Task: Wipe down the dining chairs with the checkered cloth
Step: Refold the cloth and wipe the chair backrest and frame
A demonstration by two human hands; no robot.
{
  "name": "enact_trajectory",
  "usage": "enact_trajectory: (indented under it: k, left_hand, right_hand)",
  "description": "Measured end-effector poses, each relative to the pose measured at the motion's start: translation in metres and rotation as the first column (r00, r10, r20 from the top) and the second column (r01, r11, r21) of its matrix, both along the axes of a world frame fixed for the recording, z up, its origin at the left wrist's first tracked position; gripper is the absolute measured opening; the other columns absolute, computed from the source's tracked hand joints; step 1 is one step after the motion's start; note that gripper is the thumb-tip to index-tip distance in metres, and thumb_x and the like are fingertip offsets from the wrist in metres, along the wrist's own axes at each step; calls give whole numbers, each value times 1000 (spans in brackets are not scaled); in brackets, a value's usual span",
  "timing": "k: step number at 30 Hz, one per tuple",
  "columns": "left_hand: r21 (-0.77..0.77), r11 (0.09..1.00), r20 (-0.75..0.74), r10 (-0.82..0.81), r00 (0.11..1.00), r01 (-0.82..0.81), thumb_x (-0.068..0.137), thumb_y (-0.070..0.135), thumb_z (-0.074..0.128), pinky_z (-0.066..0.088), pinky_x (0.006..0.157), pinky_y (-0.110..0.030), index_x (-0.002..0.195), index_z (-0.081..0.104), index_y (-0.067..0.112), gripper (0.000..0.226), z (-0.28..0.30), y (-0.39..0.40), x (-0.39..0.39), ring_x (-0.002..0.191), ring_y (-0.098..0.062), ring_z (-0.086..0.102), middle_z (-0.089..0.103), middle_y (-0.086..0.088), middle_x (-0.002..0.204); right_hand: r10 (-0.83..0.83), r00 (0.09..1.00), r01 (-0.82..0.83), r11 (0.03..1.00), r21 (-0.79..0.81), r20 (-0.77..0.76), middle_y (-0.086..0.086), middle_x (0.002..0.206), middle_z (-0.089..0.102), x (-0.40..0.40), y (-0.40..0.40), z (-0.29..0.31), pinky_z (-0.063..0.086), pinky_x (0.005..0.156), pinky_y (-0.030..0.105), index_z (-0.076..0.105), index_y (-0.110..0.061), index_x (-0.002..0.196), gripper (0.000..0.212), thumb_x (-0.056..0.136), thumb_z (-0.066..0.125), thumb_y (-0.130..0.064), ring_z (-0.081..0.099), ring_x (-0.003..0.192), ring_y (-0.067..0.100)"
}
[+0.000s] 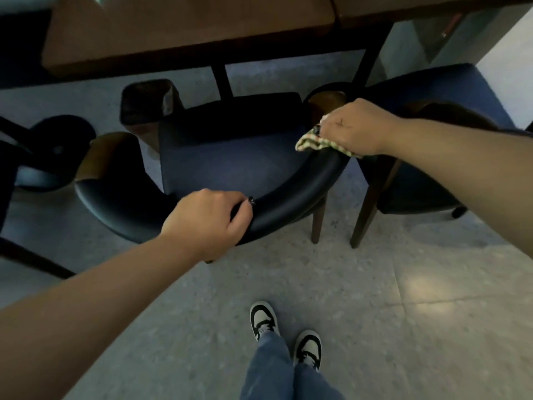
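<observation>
A dining chair with a curved black padded backrest (pixel 291 194) and a dark blue seat (pixel 227 166) stands right below me, pushed toward the table. My left hand (pixel 206 222) grips the middle of the backrest from above. My right hand (pixel 356 127) presses the checkered cloth (pixel 310 141) onto the right end of the backrest, beside the wooden arm tip (pixel 327 103). Most of the cloth is hidden under my palm.
A brown wooden table (pixel 184 33) spans the top. A second blue chair (pixel 418 180) stands close on the right, another dark chair (pixel 54 157) on the left. A dark bin (pixel 147 105) sits under the table. My feet (pixel 285 333) stand on the grey tiled floor.
</observation>
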State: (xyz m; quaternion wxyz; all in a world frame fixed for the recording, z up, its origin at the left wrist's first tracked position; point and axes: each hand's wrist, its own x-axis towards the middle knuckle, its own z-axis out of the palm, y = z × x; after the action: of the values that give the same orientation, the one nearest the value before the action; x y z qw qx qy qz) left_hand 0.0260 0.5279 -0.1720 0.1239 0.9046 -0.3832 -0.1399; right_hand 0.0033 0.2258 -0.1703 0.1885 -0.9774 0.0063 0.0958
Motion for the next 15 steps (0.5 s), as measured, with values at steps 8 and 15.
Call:
enact_trajectory:
  k: [8, 15]
  left_hand:
    - [-23, 997, -35, 72, 997, -73, 83, 41, 28, 49, 55, -38, 82, 69, 18, 47, 0, 1, 4, 59, -22, 59, 65, -1, 64]
    - [-39, 994, -7, 100, 995, -100, 83, 38, 29, 48, 54, -40, 80, 67, 15, 45, 2, 1, 4, 55, -23, 56, 60, -3, 58]
  right_hand:
    - [-136, 963, 112, 987, 115, 231, -2, 52, 43, -14, 13, -11, 33, 56, 37, 39, -25, 53, 49, 101, 40, -31, 47, 55, 22]
    - [-26, 924, 53, 997, -59, 381, 11, 61, 59, -27, 41, -12, 38, 57, 37, 60, -7, 62, 48, 96, 36, -29, 56, 63, 30]
